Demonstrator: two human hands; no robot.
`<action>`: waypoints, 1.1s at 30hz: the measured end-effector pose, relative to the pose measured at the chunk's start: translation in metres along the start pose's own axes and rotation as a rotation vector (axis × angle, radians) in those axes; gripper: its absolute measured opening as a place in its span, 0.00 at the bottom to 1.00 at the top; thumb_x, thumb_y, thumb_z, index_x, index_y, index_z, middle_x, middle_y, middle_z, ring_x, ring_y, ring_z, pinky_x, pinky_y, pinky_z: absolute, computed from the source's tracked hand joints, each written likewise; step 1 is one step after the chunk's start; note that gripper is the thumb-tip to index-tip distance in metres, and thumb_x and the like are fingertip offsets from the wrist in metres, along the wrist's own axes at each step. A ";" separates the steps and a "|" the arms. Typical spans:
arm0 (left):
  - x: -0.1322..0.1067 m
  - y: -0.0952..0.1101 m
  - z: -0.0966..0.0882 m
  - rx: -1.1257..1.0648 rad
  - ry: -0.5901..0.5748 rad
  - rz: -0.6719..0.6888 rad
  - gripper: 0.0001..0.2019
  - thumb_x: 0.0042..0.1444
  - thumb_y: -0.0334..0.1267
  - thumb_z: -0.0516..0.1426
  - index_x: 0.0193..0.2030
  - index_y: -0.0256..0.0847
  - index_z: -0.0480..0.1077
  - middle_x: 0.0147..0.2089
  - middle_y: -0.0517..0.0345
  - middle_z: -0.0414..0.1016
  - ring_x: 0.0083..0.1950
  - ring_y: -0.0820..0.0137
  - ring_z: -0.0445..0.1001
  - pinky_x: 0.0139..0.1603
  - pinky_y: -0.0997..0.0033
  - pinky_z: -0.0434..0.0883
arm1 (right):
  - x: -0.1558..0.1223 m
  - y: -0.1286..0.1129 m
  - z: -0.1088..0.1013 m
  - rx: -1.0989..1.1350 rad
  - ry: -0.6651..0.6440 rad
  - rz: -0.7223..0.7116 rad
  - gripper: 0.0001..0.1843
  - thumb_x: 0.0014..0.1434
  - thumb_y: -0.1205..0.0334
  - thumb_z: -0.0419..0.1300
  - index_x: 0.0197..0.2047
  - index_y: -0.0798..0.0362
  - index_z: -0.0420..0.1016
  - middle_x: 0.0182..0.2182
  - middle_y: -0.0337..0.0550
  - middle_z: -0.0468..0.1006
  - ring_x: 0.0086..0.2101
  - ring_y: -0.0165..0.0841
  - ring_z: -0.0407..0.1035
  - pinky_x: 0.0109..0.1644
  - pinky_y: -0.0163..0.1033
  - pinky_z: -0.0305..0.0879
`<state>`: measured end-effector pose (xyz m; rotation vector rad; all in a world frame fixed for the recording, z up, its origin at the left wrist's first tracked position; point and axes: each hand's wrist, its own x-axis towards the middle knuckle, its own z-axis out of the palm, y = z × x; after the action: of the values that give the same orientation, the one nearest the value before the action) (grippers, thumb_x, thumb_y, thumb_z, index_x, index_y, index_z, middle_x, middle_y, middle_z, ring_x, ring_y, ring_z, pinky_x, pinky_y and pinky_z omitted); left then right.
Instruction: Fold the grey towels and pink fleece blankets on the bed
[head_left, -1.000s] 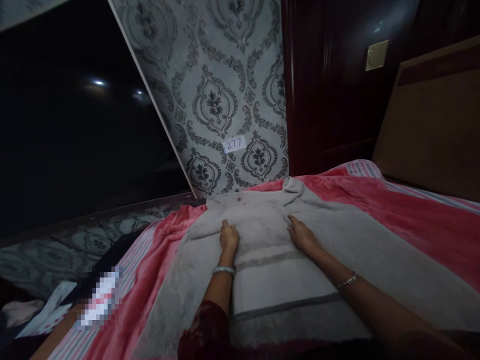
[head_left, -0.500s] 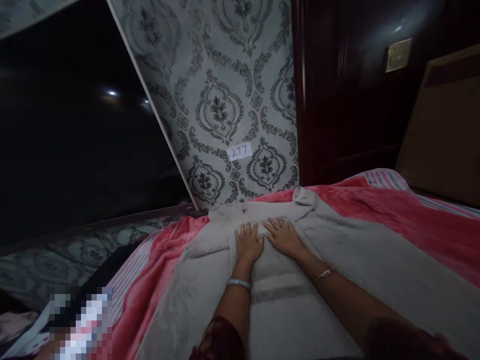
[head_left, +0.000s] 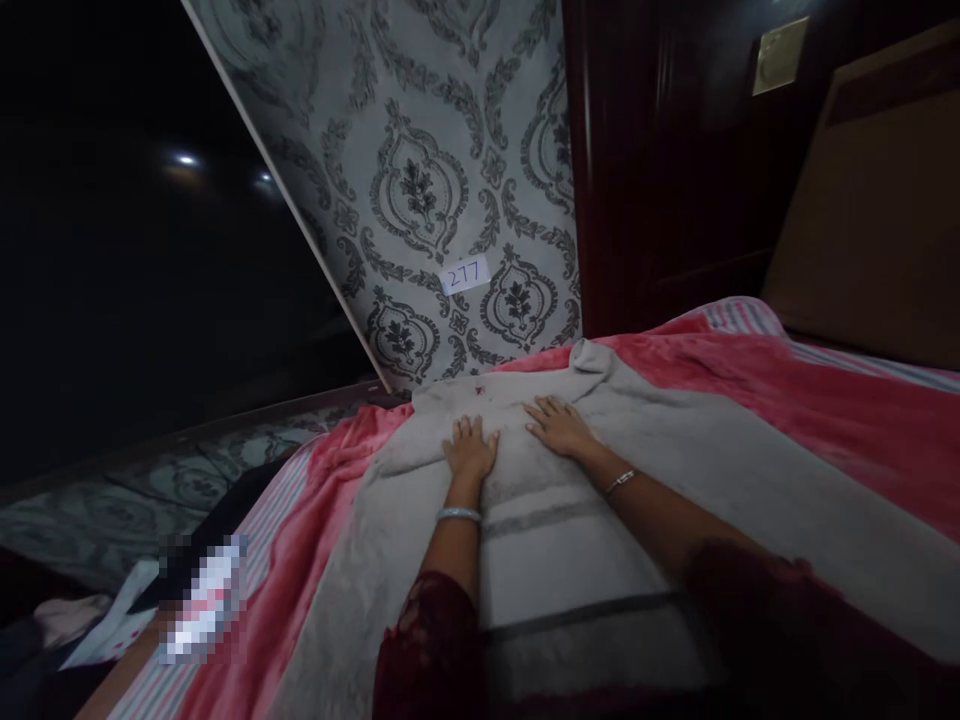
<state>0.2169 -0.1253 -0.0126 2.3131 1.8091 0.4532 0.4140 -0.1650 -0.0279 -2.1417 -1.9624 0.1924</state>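
Note:
A light grey, fuzzy cloth with darker stripes is spread out in front of me; it looks like a garment or a blanket, and I cannot tell which. My left hand lies flat on its upper part, fingers spread. To the right, my right hand also rests palm down on the cloth with its fingers apart. Neither hand grips anything. Just beyond my right hand, a rolled bit of the cloth's far edge sticks up. A small dark red mark shows on the fabric past my left hand.
Under the cloth lies a red blanket over striped bedding. A large dark screen leans at left. Patterned wallpaper carries a label reading 277. A cardboard box stands at right. At lower left is a blurred-out patch.
My view has dipped and shifted, and more of the striped cloth shows near me. My hands lie a little farther apart, both still flat on the cloth.

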 end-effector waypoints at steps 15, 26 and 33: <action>-0.135 0.024 0.001 0.206 -0.092 0.357 0.32 0.69 0.55 0.41 0.76 0.49 0.53 0.80 0.54 0.44 0.80 0.53 0.40 0.76 0.38 0.42 | -0.134 -0.025 0.019 -0.051 0.126 -0.149 0.32 0.71 0.51 0.42 0.76 0.43 0.53 0.75 0.45 0.47 0.72 0.48 0.41 0.72 0.64 0.44; -0.160 -0.026 -0.010 0.041 -0.073 0.103 0.31 0.68 0.47 0.48 0.75 0.42 0.55 0.79 0.44 0.42 0.79 0.49 0.43 0.75 0.41 0.49 | -0.176 0.053 0.020 0.007 0.022 0.077 0.35 0.71 0.46 0.41 0.77 0.48 0.50 0.73 0.51 0.50 0.71 0.45 0.47 0.72 0.58 0.48; -0.180 -0.054 0.010 -0.532 0.153 0.010 0.29 0.60 0.37 0.56 0.68 0.35 0.66 0.70 0.39 0.66 0.73 0.55 0.62 0.75 0.53 0.55 | -0.206 0.073 0.036 0.100 0.163 0.018 0.33 0.71 0.50 0.39 0.75 0.50 0.55 0.70 0.46 0.60 0.70 0.43 0.52 0.72 0.58 0.51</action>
<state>0.1321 -0.2854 -0.0628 1.9591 1.4957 0.9976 0.4555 -0.3721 -0.0928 -2.0438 -1.8053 0.1126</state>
